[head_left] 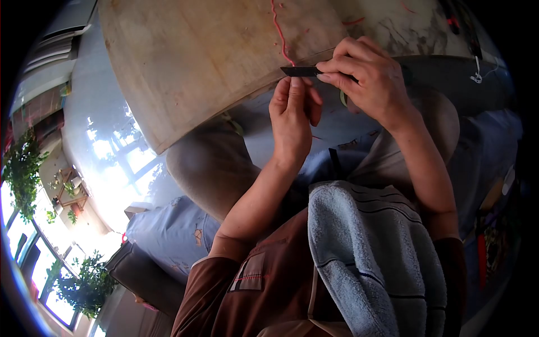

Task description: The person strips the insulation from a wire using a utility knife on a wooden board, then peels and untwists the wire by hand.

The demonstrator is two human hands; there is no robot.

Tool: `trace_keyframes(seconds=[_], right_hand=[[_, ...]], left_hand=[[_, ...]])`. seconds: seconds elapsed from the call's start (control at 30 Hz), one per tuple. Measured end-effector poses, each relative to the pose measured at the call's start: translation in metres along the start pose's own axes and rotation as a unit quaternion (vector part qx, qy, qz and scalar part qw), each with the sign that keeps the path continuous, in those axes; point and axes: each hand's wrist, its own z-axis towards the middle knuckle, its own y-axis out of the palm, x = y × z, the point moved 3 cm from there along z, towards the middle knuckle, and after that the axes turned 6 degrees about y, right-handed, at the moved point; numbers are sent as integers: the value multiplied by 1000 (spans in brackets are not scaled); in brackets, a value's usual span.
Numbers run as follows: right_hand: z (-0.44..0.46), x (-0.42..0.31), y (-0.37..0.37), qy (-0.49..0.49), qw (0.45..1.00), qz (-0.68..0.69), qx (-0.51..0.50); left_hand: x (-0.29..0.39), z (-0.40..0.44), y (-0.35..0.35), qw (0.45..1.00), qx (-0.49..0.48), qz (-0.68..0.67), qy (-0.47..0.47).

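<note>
I wear a dark brown shirt [286, 292], its front bearing a greyish rectangular patch [249, 273] crossed by red stitching. Over it hangs a light blue-grey terry towel [370, 247] with thin dark stripes, beside a narrow tan cord [313, 286]; my trousers [205, 168] are dull grey-brown. My left hand [292, 121] and right hand [368, 78] are bare, as far up as the short sleeves [205, 275].

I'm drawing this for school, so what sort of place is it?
Probably a room in a home, maybe a living room: there's a blue cloth-covered seat, a worn wooden table, and leafy plants near a bright window.
</note>
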Motion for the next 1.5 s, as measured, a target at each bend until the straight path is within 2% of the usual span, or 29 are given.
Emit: trace_keyframes(seconds=[0.3, 0.5, 0.6, 0.7, 0.87, 0.97, 1.5], right_hand=[[1, 0, 4, 17, 1000, -5, 8], [11, -2, 15, -41, 996, -46, 65], [17, -1, 11, -21, 999, -5, 41], [21, 3, -1, 54, 990, 126, -30], [10, 12, -8, 73, 993, 76, -45], [7, 6, -8, 10, 999, 42, -32], [3, 2, 1, -9, 1000, -19, -4]], left_hand=[[3, 0, 2, 1000, 2, 24, 5], [2, 2, 1, 1000, 2, 29, -7], [2, 3, 0, 1000, 6, 7, -12], [0, 3, 0, 1000, 8, 0, -8], [1, 1, 1, 1000, 11, 13, -6], [1, 1, 1, 1000, 12, 10, -5], [0, -1, 3, 999, 17, 29, 10]])
